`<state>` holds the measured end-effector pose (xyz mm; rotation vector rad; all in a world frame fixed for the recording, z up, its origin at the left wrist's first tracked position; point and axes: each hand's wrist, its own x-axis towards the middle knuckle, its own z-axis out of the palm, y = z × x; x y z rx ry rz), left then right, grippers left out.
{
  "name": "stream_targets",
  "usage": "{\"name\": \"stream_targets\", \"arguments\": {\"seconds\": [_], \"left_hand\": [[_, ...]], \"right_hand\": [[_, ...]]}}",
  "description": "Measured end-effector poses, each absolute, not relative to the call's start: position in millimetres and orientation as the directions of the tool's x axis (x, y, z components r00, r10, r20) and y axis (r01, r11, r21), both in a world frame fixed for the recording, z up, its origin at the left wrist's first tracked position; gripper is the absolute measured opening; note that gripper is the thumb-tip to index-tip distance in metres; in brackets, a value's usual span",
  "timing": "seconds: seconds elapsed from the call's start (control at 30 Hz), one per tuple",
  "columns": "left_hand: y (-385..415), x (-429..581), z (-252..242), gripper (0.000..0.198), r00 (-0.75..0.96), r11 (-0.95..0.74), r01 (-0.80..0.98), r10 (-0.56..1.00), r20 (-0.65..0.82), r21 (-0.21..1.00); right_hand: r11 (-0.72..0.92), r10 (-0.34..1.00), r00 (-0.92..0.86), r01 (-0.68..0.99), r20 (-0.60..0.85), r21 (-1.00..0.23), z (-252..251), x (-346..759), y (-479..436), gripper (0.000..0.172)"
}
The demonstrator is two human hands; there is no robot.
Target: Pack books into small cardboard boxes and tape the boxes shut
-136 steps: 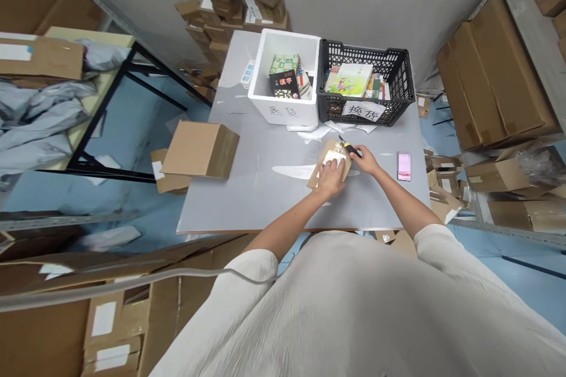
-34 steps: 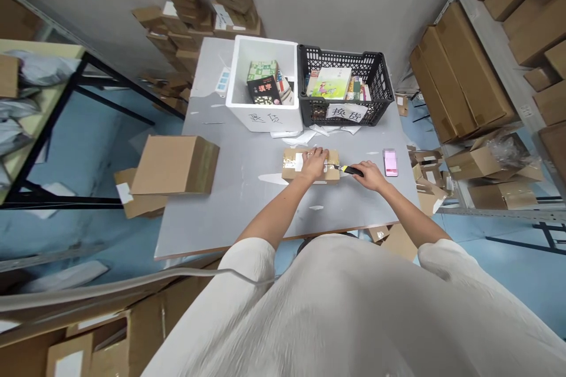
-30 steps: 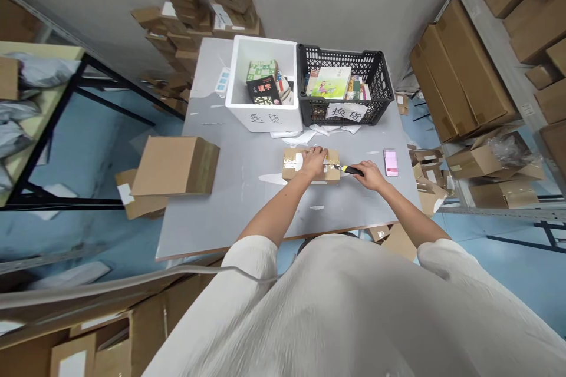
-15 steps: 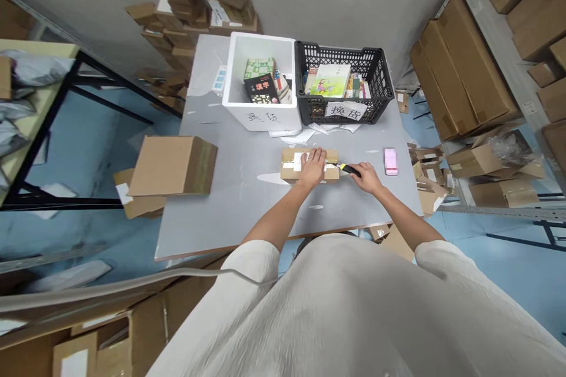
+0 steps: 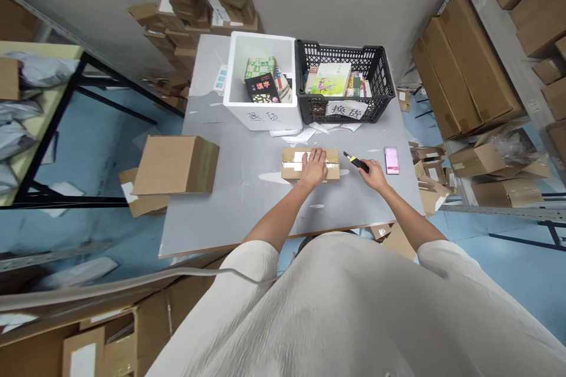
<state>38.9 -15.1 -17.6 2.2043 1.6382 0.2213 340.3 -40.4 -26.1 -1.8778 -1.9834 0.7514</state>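
Note:
A small taped cardboard box with a white label lies on the grey table in front of me. My left hand rests flat on its top, fingers spread, pressing rather than gripping. To the right of the box, my right hand is closed around a black and yellow utility knife. The knife's tip points up and left, a short gap away from the box's right end. Beyond my right hand lies a pink-screened phone.
A white foam bin and a black plastic crate, both with books, stand at the back. Paper scraps lie before them. A larger carton sits at the left edge. Shelves with cartons flank the right.
My right hand has drawn the utility knife back to the right, off the box's right end. My left hand stays on the box.

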Motion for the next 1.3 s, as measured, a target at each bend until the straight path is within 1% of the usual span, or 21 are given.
{"name": "stream_targets", "arguments": {"seconds": [0.17, 0.27, 0.37, 0.5, 0.6, 0.73, 0.87, 0.93, 1.1, 1.2, 1.3], "left_hand": [[-28.8, 15.1, -18.4, 0.073, 0.36, -0.28, 0.865, 0.924, -0.126, 0.416], [-41.1, -13.0, -19.3, 0.078, 0.374, -0.291, 0.859, 0.919, -0.127, 0.421], [-50.1, -43.4, -19.0, 0.084, 0.341, -0.261, 0.879, 0.929, -0.145, 0.398], [-54.2, -73.6, -17.8, 0.079, 0.252, -0.185, 0.913, 0.956, -0.148, 0.364], [-52.3, -82.7, -19.0, 0.075, 0.225, -0.149, 0.908, 0.962, -0.156, 0.391], [-49.1, -80.6, -22.8, 0.08, 0.22, -0.115, 0.885, 0.957, -0.188, 0.451], [-52.5, -73.0, -21.5, 0.082, 0.237, -0.14, 0.881, 0.957, -0.166, 0.451], [-56.3, -69.5, -17.8, 0.078, 0.255, -0.164, 0.885, 0.954, -0.159, 0.437], [-63.4, -63.7, -10.6, 0.058, 0.306, -0.219, 0.877, 0.941, -0.147, 0.427], [-62.8, -61.2, -15.1, 0.051, 0.299, -0.189, 0.882, 0.932, -0.204, 0.432], [-60.7, -59.2, -23.5, 0.052, 0.243, -0.117, 0.885, 0.942, -0.232, 0.45]], "right_hand": [[0.037, 0.984, -0.143, 0.755, -0.11, -0.654, -22.5, 317.7, -44.0, 0.055], [0.041, 0.982, -0.16, 0.696, -0.099, -0.717, -17.4, 304.0, -43.9, 0.056], [0.02, 0.978, -0.17, 0.656, -0.122, -0.754, -12.0, 291.0, -45.8, 0.055], [-0.021, 0.974, -0.16, 0.642, -0.161, -0.767, -6.3, 276.8, -51.8, 0.053], [-0.04, 0.972, -0.154, 0.641, -0.179, -0.766, -2.8, 268.4, -56.2, 0.051], [-0.084, 0.967, -0.13, 0.644, -0.217, -0.76, 0.5, 257.6, -61.4, 0.049], [-0.124, 0.978, -0.05, 0.645, -0.204, -0.754, 1.3, 250.8, -65.8, 0.052], [-0.131, 0.984, -0.007, 0.643, -0.176, -0.755, 2.0, 251.6, -67.1, 0.055], [-0.141, 0.989, 0.068, 0.654, -0.128, -0.743, 5.1, 262.3, -68.7, 0.059], [-0.153, 0.987, 0.067, 0.648, -0.145, -0.746, 3.2, 265.5, -69.4, 0.059], [-0.151, 0.986, 0.045, 0.628, -0.158, -0.763, -3.5, 264.0, -69.0, 0.06]]}}
